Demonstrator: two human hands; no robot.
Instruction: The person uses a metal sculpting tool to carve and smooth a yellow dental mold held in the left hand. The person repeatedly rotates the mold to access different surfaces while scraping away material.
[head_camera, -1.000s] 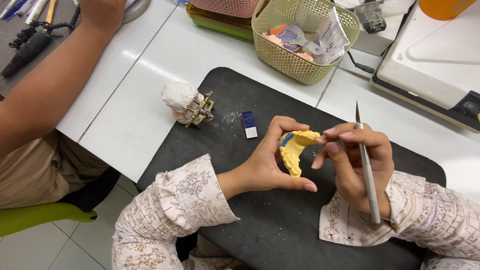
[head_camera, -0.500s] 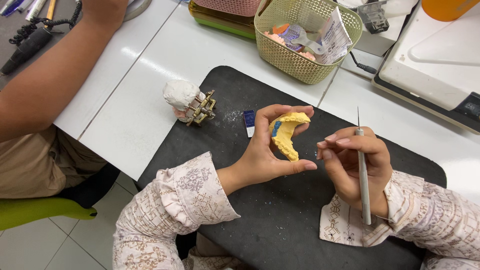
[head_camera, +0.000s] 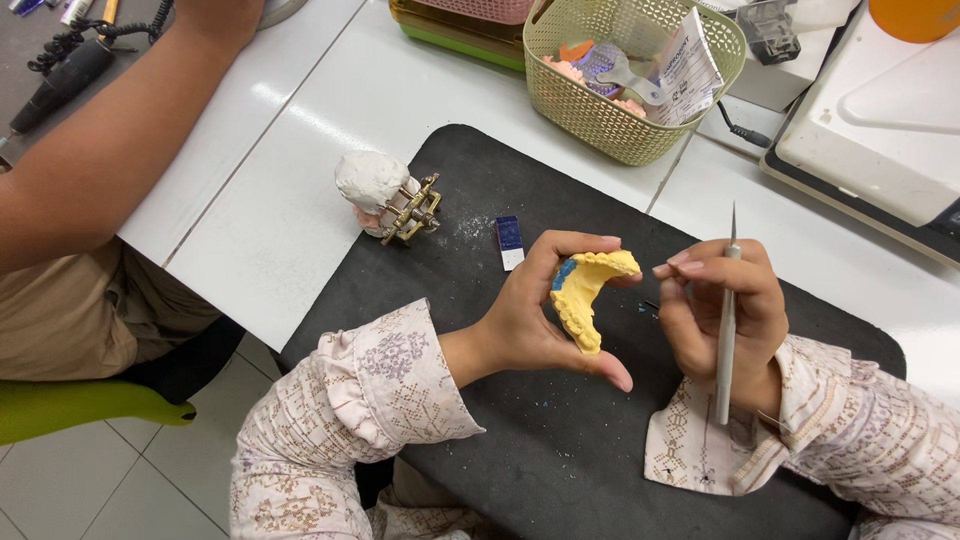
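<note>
My left hand (head_camera: 535, 320) grips a yellow dental cast (head_camera: 585, 295) with a blue patch on its upper left, held above a dark grey mat (head_camera: 540, 450). The cast's teeth face my right hand (head_camera: 720, 310), which pinches a thin metal carving tool (head_camera: 727, 320) held nearly upright, its pointed tip up. The two hands sit a few centimetres apart, and the tool does not touch the cast.
A white plaster model in a brass articulator (head_camera: 385, 195) and a small blue-and-white strip (head_camera: 510, 242) lie on the mat's far left. A green basket (head_camera: 630, 75) of dental items stands behind, a white machine (head_camera: 880, 130) at right. Another person's arm (head_camera: 110, 160) crosses the left.
My left hand has turned the cast and lifted it slightly away from my right hand. The tool has swung from slanted to almost upright.
</note>
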